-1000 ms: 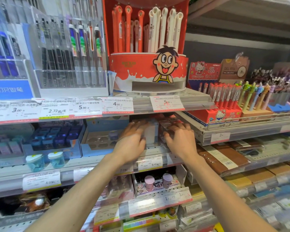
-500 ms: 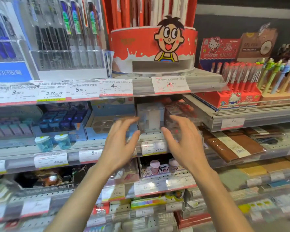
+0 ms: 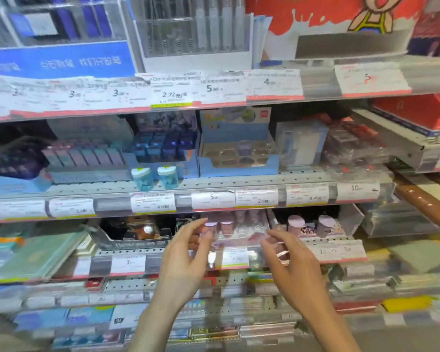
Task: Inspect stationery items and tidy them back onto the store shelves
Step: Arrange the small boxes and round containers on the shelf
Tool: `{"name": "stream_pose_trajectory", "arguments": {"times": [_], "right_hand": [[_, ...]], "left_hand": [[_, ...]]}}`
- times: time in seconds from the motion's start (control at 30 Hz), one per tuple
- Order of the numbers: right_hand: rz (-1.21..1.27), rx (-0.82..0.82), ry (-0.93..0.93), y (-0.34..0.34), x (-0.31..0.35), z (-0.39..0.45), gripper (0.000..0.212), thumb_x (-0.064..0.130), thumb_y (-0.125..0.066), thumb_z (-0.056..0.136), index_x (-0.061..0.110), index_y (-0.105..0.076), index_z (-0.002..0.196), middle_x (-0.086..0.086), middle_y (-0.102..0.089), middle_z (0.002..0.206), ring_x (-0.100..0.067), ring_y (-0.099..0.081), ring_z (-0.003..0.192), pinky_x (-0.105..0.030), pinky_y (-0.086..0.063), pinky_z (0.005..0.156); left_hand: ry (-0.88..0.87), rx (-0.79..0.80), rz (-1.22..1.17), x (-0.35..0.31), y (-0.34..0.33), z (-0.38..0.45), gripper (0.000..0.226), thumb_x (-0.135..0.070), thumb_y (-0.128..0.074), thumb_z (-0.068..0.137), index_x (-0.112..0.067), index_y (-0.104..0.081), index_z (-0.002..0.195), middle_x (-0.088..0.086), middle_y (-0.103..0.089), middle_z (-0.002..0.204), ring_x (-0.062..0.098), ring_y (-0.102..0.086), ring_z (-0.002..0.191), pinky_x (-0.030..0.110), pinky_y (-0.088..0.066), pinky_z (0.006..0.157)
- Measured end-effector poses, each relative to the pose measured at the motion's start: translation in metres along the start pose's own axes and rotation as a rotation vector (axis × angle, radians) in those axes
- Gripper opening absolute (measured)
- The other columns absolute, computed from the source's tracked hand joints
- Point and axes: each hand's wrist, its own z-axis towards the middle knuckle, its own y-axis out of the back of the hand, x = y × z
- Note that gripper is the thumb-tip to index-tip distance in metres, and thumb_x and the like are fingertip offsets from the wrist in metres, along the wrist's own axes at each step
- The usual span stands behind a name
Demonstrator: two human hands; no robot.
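Note:
My left hand (image 3: pixel 186 257) and my right hand (image 3: pixel 290 260) hover side by side in front of the lower shelf, fingers loosely spread and holding nothing. Between and just behind them sits a clear tray of small pink-lidded jars (image 3: pixel 226 228) on that shelf. One shelf up stands the white clear-wrapped box (image 3: pixel 301 146), with red-and-clear packs (image 3: pixel 351 146) to its right. The whole view is blurred by motion.
A blue display carton with round holes (image 3: pixel 239 158) sits left of the white box. Two small blue-capped pots (image 3: pixel 155 177) stand at the shelf front. More pink-lidded jars (image 3: pixel 310 224) sit to the right. Price-tag rails (image 3: pixel 214 199) edge every shelf.
Both hands have left the white box on the middle shelf and dropped to the shelf below. The view has tilted down and shifted left.

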Motion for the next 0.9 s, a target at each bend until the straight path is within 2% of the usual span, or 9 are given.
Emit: {"name": "stream_pose_trajectory", "arguments": {"times": [0.07,0.23,0.27,0.37,0.5,0.6,0.7,0.83,0.9], "right_hand": [[-0.033,-0.045,0.018,-0.014,0.010,-0.002,0.023,0.036,-0.060,0.095,0.027,-0.063,0.115,0.021,-0.064,0.097,0.000,-0.061,0.088,-0.006,-0.044,0.070],[-0.063,-0.131,0.009,-0.035,0.055,0.012,0.019,0.031,-0.066,0.093,0.026,-0.067,0.111,0.018,-0.065,0.094,0.003,-0.058,0.091,-0.008,-0.043,0.076],[-0.052,-0.128,0.014,-0.037,0.067,0.017,0.018,0.032,-0.065,0.094,0.027,-0.067,0.111,0.019,-0.066,0.095,0.003,-0.059,0.090,-0.010,-0.045,0.079],[-0.049,-0.159,0.053,-0.041,0.103,0.033,0.020,0.038,-0.061,0.095,0.029,-0.067,0.112,0.019,-0.067,0.095,0.001,-0.061,0.088,-0.028,-0.052,0.080],[-0.116,-0.210,0.149,-0.061,0.144,0.060,0.022,0.036,-0.063,0.094,0.026,-0.067,0.114,0.015,-0.067,0.090,-0.003,-0.062,0.079,-0.030,-0.051,0.078],[-0.159,-0.218,0.254,-0.079,0.165,0.081,0.019,0.030,-0.066,0.092,0.023,-0.067,0.110,0.011,-0.065,0.095,-0.007,-0.059,0.075,-0.031,-0.049,0.076],[-0.209,-0.214,0.310,-0.093,0.178,0.095,0.021,0.029,-0.068,0.089,0.022,-0.066,0.109,0.008,-0.062,0.098,-0.012,-0.060,0.081,-0.031,-0.047,0.075],[-0.264,-0.180,0.289,-0.100,0.180,0.100,0.032,0.037,-0.070,0.088,0.022,-0.065,0.116,0.003,-0.061,0.102,-0.019,-0.062,0.095,-0.034,-0.049,0.080],[-0.280,-0.163,0.281,-0.101,0.179,0.102,0.034,0.040,-0.069,0.088,0.023,-0.064,0.117,0.005,-0.059,0.100,-0.018,-0.062,0.094,-0.031,-0.048,0.079]], "left_hand": [[-0.013,-0.002,-0.019,0.009,0.016,0.004,0.026,-0.032,-0.057,0.097,-0.033,-0.061,0.122,-0.016,-0.068,0.102,0.005,-0.064,0.094,0.019,-0.051,0.081],[-0.062,-0.044,-0.040,0.022,0.064,0.024,0.022,-0.031,-0.059,0.096,-0.032,-0.064,0.117,-0.017,-0.068,0.097,0.006,-0.063,0.089,0.015,-0.049,0.077],[-0.072,-0.067,-0.042,0.024,0.074,0.028,0.020,-0.031,-0.060,0.095,-0.032,-0.065,0.115,-0.017,-0.069,0.095,0.007,-0.063,0.088,0.016,-0.050,0.076],[-0.091,-0.127,-0.038,0.026,0.101,0.042,0.021,-0.031,-0.062,0.094,-0.034,-0.065,0.114,-0.015,-0.069,0.092,0.007,-0.063,0.085,0.020,-0.051,0.075],[-0.175,-0.191,0.058,0.026,0.135,0.064,0.024,-0.028,-0.062,0.093,-0.032,-0.063,0.117,-0.018,-0.066,0.092,0.005,-0.060,0.078,0.026,-0.048,0.073],[-0.267,-0.215,0.206,0.029,0.151,0.084,0.027,-0.032,-0.062,0.093,-0.028,-0.061,0.120,-0.017,-0.062,0.097,0.006,-0.056,0.086,0.028,-0.043,0.079],[-0.317,-0.140,0.338,0.035,0.156,0.100,0.036,-0.035,-0.063,0.091,-0.024,-0.057,0.126,-0.009,-0.058,0.106,0.014,-0.053,0.100,0.026,-0.039,0.082],[-0.364,-0.074,0.396,0.031,0.155,0.107,0.043,-0.043,-0.060,0.090,-0.026,-0.055,0.128,-0.006,-0.059,0.109,0.018,-0.052,0.104,0.034,-0.045,0.086],[-0.361,-0.056,0.401,0.028,0.153,0.109,0.042,-0.045,-0.060,0.091,-0.028,-0.055,0.129,-0.007,-0.060,0.109,0.016,-0.051,0.105,0.033,-0.044,0.086]]}}
